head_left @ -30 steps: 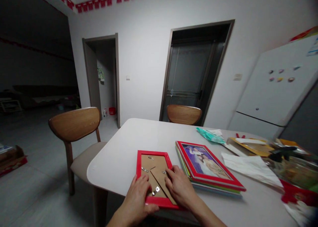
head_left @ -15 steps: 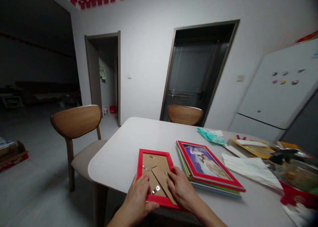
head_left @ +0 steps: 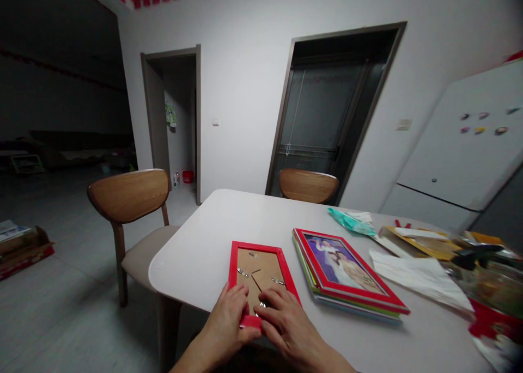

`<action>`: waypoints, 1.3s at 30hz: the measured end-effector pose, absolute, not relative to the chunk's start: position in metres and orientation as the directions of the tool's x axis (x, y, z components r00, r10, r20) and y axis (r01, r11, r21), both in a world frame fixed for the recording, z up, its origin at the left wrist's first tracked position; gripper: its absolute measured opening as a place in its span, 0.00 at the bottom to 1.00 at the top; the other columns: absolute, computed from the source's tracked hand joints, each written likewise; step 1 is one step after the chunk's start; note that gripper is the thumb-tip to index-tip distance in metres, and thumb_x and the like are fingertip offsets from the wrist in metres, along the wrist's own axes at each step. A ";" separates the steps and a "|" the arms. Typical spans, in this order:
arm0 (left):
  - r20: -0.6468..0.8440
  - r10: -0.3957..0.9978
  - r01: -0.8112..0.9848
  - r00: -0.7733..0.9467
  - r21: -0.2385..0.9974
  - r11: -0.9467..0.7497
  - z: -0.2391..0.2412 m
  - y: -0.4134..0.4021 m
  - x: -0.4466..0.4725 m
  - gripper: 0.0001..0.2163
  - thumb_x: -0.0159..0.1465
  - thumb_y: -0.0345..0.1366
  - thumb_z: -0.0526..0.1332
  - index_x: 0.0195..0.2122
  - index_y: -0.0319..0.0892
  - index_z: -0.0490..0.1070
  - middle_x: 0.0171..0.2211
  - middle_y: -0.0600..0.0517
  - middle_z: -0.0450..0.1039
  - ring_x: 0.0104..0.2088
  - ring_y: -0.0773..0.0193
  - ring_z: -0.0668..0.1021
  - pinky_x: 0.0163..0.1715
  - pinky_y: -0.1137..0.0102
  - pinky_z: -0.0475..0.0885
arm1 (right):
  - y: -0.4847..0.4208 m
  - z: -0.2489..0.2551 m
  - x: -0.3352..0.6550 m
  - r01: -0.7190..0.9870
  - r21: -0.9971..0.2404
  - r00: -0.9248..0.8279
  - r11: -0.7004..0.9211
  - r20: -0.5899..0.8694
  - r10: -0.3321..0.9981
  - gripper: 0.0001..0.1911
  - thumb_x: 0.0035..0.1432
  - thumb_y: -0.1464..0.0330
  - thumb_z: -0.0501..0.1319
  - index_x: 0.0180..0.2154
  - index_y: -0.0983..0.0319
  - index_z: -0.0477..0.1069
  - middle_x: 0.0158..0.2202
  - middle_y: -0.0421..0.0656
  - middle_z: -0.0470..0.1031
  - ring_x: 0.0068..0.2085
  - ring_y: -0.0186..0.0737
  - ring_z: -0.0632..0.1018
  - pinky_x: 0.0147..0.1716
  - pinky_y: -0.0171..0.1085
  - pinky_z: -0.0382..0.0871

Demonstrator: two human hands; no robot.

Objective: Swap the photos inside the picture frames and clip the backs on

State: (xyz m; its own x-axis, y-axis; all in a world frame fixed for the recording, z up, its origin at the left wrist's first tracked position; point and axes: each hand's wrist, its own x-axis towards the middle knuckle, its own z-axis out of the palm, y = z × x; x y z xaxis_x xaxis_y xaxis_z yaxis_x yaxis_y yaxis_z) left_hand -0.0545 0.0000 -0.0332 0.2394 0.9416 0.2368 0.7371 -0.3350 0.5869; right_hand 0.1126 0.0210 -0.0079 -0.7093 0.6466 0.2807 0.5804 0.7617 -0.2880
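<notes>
Far L, brown-and-red cardboard box [head_left: 28, 253] is sitting on the grey tiled floor [head_left: 77, 302], white-and-blue papers [head_left: 14, 230] showing at its top. Brown wooden chair w/ beige padded seat [head_left: 128, 196] is standing just beside the desk's L edge. Smooth white desk w/ rounded corners [head_left: 204, 220] is stretching R; its top is running from L edge to the frame & on past the frame's far end. L hand [head_left: 227, 314] is gripping the near-L corner, fingers bent over the L rim, thumb at the near edge. Red rectangular picture frame w/ tan back & small metal clips [head_left: 263, 261] is lying back-up at the desk's near edge; can't tell if it's overhanging. R hand [head_left: 286, 321] is bending over its near-R part, fingers curled by the lowest clip; can't tell if they're holding it. Stack of picture frames, red one on top [head_left: 351, 269], is lying R of that, strip of desk btwn. Farther R, clear plastic container [head_left: 496, 286] is sitting among clutter, contents too blurred to name.
</notes>
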 end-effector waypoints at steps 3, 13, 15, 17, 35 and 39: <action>0.229 0.946 0.737 0.228 0.595 -0.322 -0.033 0.001 -0.054 0.13 0.44 0.34 0.66 0.30 0.38 0.68 0.50 0.41 0.63 0.52 0.54 0.62 0.53 0.56 0.51 | 0.020 -0.008 0.118 0.572 -0.287 -0.721 0.769 0.272 0.638 0.09 0.54 0.67 0.50 0.33 0.56 0.68 0.40 0.40 0.66 0.44 0.39 0.62 0.45 0.40 0.55; 0.204 0.953 0.719 0.222 0.626 -0.302 -0.031 -0.007 -0.056 0.10 0.44 0.30 0.64 0.29 0.40 0.67 0.50 0.44 0.63 0.52 0.55 0.62 0.53 0.59 0.52 | 0.060 -0.016 0.093 0.643 -0.386 -0.597 0.661 0.287 0.749 0.16 0.57 0.67 0.45 0.39 0.60 0.69 0.38 0.46 0.68 0.40 0.38 0.67 0.39 0.36 0.58; 0.195 0.953 0.723 0.232 0.620 -0.304 -0.028 -0.008 -0.056 0.11 0.44 0.30 0.64 0.29 0.39 0.67 0.50 0.43 0.62 0.53 0.54 0.61 0.54 0.58 0.50 | 0.072 -0.017 0.081 0.669 -0.338 -0.601 0.662 0.278 0.749 0.14 0.56 0.68 0.47 0.36 0.59 0.70 0.36 0.44 0.68 0.39 0.38 0.66 0.38 0.35 0.57; 0.188 0.952 0.724 0.240 0.619 -0.305 -0.027 -0.008 -0.056 0.12 0.43 0.30 0.64 0.30 0.39 0.67 0.51 0.43 0.61 0.53 0.53 0.60 0.54 0.57 0.49 | 0.080 -0.019 0.071 0.698 -0.288 -0.598 0.656 0.269 0.755 0.13 0.55 0.70 0.48 0.33 0.60 0.70 0.34 0.43 0.68 0.38 0.37 0.66 0.37 0.35 0.57; 0.164 0.939 0.703 0.303 0.627 -0.336 -0.036 -0.008 -0.063 0.16 0.42 0.35 0.67 0.33 0.40 0.68 0.51 0.42 0.62 0.53 0.52 0.61 0.54 0.55 0.48 | 0.134 -0.028 0.076 0.832 -0.401 -0.314 0.384 0.230 0.921 0.12 0.51 0.66 0.50 0.27 0.62 0.71 0.27 0.45 0.74 0.30 0.36 0.72 0.28 0.32 0.58; 0.148 0.937 0.710 0.316 0.619 -0.337 -0.035 -0.006 -0.062 0.18 0.42 0.35 0.67 0.36 0.38 0.69 0.51 0.41 0.61 0.53 0.51 0.61 0.54 0.54 0.49 | 0.147 -0.035 0.069 0.870 -0.414 -0.198 0.266 0.200 0.960 0.11 0.49 0.63 0.53 0.26 0.60 0.71 0.27 0.43 0.75 0.28 0.36 0.72 0.25 0.32 0.56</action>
State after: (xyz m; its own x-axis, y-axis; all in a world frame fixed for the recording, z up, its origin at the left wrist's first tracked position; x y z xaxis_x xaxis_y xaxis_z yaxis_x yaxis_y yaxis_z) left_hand -0.0622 -0.0065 -0.0347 0.3163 0.9370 0.1481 0.7096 -0.3373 0.6186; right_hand 0.0688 0.1466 -0.0354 -0.1981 0.9595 0.2000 0.8704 0.2661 -0.4142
